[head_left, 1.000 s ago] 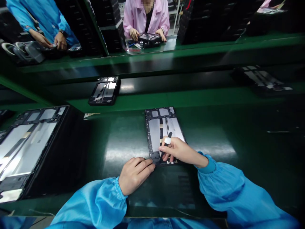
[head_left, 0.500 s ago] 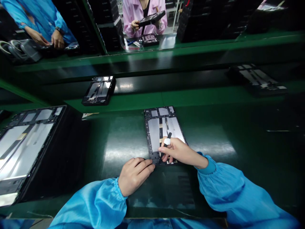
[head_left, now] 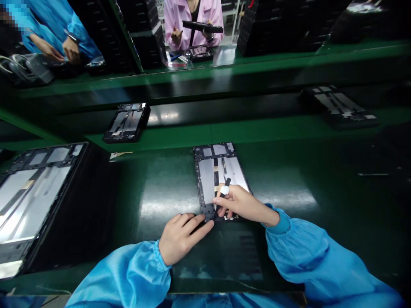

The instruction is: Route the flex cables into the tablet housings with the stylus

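Observation:
A tablet frame (head_left: pixel 207 179) with silver panels and a dark ribbon cable lies flat on the green bench, its back parts exposed. My right hand (head_left: pixel 236 200) is closed around a slim black pen-like tool (head_left: pixel 227 182) with a white band, held over the frame's lower part. The tool's lower end points down at the bottom edge and is partly hidden by my fingers. At the lower left corner, my left hand (head_left: pixel 183 237) lies with fingers stretched out and apart. Its fingertips touch the bottom edge, close to the tool's end.
A tall stack of similar frames (head_left: pixel 41 184) stands at the left. Smaller stacks sit on the dark belt beyond the bench, one at left (head_left: pixel 126 122) and one at right (head_left: pixel 342 105). Across the belt, a person in pink (head_left: pixel 173 15) holds a dark panel; another in blue works at far left.
My left index finger has stretched further right along the bottom edge. My right hand has hardly moved. The belt's stacks have shifted left, and the person in pink has tilted the held panel.

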A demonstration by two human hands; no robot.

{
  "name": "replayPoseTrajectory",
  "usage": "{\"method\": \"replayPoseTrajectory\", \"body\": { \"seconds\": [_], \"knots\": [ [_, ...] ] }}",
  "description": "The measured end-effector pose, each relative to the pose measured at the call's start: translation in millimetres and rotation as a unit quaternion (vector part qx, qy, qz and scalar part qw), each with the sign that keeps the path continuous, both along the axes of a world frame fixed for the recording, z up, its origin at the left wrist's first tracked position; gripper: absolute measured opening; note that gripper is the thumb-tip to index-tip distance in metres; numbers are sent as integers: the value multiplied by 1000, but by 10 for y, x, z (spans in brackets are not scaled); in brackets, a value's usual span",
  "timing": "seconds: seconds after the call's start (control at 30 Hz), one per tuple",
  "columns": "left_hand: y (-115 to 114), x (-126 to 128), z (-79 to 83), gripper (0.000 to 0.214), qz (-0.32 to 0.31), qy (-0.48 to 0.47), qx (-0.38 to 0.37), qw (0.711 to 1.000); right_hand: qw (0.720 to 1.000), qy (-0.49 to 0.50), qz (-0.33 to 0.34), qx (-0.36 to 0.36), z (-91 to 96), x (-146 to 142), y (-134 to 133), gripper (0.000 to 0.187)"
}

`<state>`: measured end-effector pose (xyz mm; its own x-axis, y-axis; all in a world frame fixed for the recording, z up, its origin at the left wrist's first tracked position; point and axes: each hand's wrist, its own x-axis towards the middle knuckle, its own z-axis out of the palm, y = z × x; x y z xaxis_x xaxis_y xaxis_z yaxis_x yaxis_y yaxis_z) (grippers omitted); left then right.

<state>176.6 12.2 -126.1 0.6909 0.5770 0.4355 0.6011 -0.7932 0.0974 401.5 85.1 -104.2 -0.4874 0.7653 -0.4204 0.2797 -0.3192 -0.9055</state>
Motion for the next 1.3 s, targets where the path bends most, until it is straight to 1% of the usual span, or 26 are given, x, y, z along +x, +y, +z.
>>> {"method": "replayPoseTrajectory", "body": {
  "seconds": [0.1,0.17,0.3,0.4,0.5,0.57,0.7,0.87,1.0,1.1,1.3],
  "knots": [
    [-16,9,36,32,7,40,16,999,1000,2,2,5,-6,4,-2,20],
    [-25,23,51,32,14,47,14,999,1000,2,-16,24,-1,51,-24,21],
    [-24,43,49,33,19,47,-3,999,993,-25,-70,95,11,238,-142,24],
    [-18,44,37,31,19,39,-12,999,984,-48,-73,153,10,337,-249,25],
    [-18,36,25,31,21,30,-17,999,977,-64,-66,194,6,340,-306,26],
    [-21,33,15,31,22,26,-21,999,976,-64,-66,197,2,322,-310,27],
    [-25,40,-15,29,25,18,-24,999,982,-36,-75,167,-33,320,-285,27],
    [-27,56,-59,30,22,20,-13,999,986,-28,-83,143,-80,337,-279,25],
    [-29,59,-61,37,25,48,1,999,984,-33,-88,150,-56,319,-285,28],
    [-31,56,-55,38,23,57,-1,998,983,-37,-89,159,-36,314,-286,29],
    [-36,52,-75,37,30,66,-4,997,977,-57,-80,190,-25,309,-298,25]
  ]
}}
